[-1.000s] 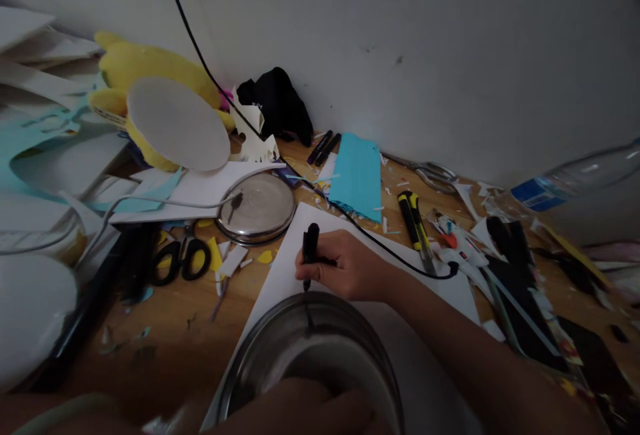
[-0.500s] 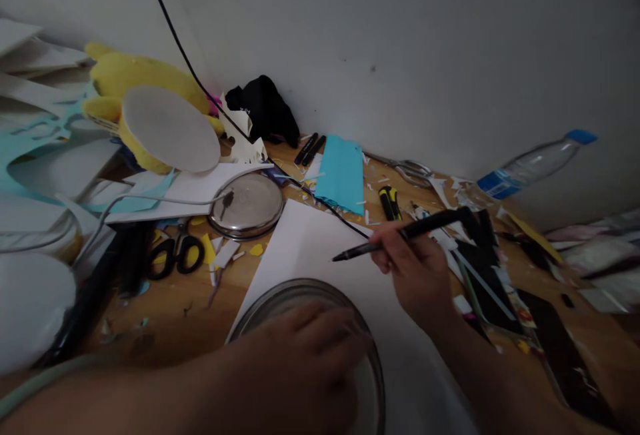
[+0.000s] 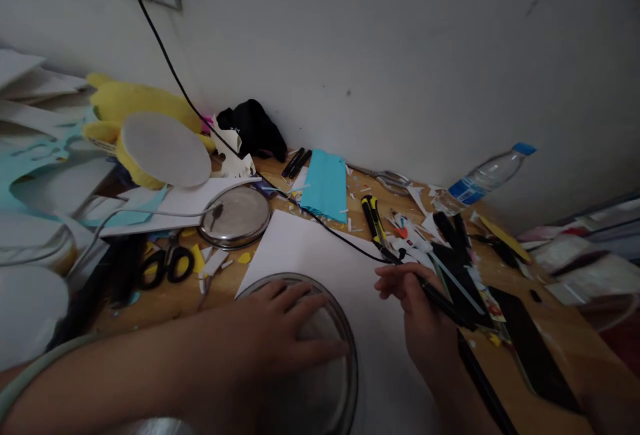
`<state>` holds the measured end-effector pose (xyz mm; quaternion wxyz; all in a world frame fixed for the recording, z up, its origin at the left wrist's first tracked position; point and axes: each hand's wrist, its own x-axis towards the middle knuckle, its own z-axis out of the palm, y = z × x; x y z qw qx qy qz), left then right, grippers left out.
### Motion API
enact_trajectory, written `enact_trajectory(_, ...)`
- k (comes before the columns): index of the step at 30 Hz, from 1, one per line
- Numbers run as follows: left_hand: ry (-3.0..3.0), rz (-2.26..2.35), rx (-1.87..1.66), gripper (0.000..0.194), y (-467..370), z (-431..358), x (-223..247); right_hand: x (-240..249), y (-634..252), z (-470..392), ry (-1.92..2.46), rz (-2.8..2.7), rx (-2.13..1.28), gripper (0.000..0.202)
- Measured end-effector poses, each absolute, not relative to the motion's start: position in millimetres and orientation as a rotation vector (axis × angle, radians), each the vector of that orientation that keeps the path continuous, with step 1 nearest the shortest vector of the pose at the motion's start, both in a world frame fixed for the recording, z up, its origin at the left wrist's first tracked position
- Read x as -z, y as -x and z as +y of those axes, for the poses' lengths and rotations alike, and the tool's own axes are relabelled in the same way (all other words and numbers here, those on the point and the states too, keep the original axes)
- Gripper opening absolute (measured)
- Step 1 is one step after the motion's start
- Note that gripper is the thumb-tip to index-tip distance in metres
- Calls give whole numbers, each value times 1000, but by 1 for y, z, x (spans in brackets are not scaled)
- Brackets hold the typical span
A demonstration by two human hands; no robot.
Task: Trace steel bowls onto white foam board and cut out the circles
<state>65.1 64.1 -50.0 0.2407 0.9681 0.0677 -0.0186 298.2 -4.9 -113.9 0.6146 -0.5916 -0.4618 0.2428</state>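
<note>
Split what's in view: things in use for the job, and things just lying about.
In use:
black pen, in the right hand
round metal container, under the left hand
white paper, beneath the container

Lying about:
scissors
plastic bottle
yellow plush toy
cutter

Wooden table point(image 3: 575, 358), surface strewn with paper scraps. A white sheet point(image 3: 295, 241) lay front and centre. By its far left corner sat a round metal lid point(image 3: 245, 211); further left, black-handled scissors point(image 3: 168, 265) lay among yellow bits. Beyond the sheet: folded turquoise paper point(image 3: 325, 185), with two black pens point(image 3: 299, 163) just beside it. A dark, phone-like slab point(image 3: 537, 348) lay near right; a blue-capped bottle point(image 3: 480, 180) was farther back.
</note>
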Motion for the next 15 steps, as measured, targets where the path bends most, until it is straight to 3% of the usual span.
enact_trajectory(8,-2318,473,-297,109,-49,109,31,109,-303,-4,1368,-1142,-508,15)
enact_trajectory(13,-1779,558,-730,80,-54,130,61,85,-299,23,1347,-1420,-587,21)
enact_trajectory(15,-1719,544,-735,76,-57,132,68,77,-296,41,1300,-1425,-658,26)
